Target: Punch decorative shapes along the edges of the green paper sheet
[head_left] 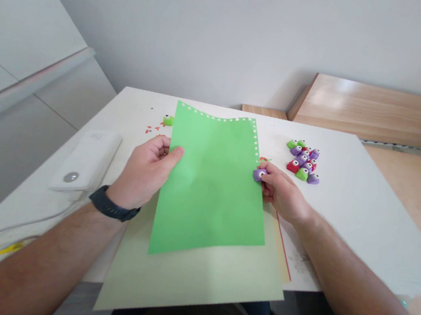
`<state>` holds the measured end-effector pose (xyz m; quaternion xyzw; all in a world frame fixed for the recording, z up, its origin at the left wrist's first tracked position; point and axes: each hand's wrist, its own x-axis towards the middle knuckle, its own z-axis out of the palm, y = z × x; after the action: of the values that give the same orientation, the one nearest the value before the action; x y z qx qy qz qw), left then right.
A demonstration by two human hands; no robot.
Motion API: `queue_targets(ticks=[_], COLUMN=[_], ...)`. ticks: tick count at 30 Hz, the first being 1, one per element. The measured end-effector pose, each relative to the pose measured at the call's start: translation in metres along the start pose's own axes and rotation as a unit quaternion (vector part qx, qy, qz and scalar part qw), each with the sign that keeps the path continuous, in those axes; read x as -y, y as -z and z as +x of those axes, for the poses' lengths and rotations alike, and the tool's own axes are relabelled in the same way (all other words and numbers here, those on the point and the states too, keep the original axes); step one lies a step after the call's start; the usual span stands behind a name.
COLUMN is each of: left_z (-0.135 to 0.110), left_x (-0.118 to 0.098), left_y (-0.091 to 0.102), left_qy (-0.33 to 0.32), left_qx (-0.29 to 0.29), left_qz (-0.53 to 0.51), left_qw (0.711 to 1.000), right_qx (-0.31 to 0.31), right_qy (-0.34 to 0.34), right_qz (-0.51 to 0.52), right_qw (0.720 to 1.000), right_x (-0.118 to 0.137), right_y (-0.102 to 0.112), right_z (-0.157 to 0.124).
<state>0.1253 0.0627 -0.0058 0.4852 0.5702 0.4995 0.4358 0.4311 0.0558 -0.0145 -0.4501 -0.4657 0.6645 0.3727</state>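
My left hand (145, 172) pinches the left edge of a green paper sheet (210, 188), thumb on top and fingers curled behind it. My right hand (283, 193) is closed around a small purple craft punch (259, 174) at the sheet's right edge; I can't tell whether the paper sits inside its slot. I'm holding the sheet up over the middle of the counter (343, 199), above a larger pale green sheet (194, 286) whose near end overhangs the counter edge. A row of small holes runs along the sheet's far and right edges.

The paper feels light and floppy, so it will bend unless I keep it taut, and that perforated margin looks like the weakest part and could tear. The plain, solid edge is the safer place to hold. The punch seems small, chunky and rigid, easy to grip in one fist.

Beyond my right hand, a cluster of purple, green and red craft punches (302, 162) sits together on the counter. A lone green craft punch (168, 120) and some red paper scraps (150, 129) lie past my left hand. Further left is a white power bank (85, 160) with a white cable (4, 239) running from it.
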Motion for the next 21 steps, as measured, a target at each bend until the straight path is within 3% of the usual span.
queue_targets(ticks=[15, 21], left_z=[-0.0028, -0.0004], left_x=[-0.0015, 0.0018], left_y=[-0.0012, -0.0005], left_qy=[0.015, 0.003], left_qx=[0.019, 0.012], left_qz=[-0.003, -0.010], left_qw=[1.000, 1.000], right_qx=[-0.040, -0.060], right_qy=[0.003, 0.007], right_qz=[-0.071, -0.045], right_qw=[0.997, 0.997], right_x=[0.0025, -0.0008], right_y=[-0.0027, -0.0040], right_z=[-0.0043, 0.0006])
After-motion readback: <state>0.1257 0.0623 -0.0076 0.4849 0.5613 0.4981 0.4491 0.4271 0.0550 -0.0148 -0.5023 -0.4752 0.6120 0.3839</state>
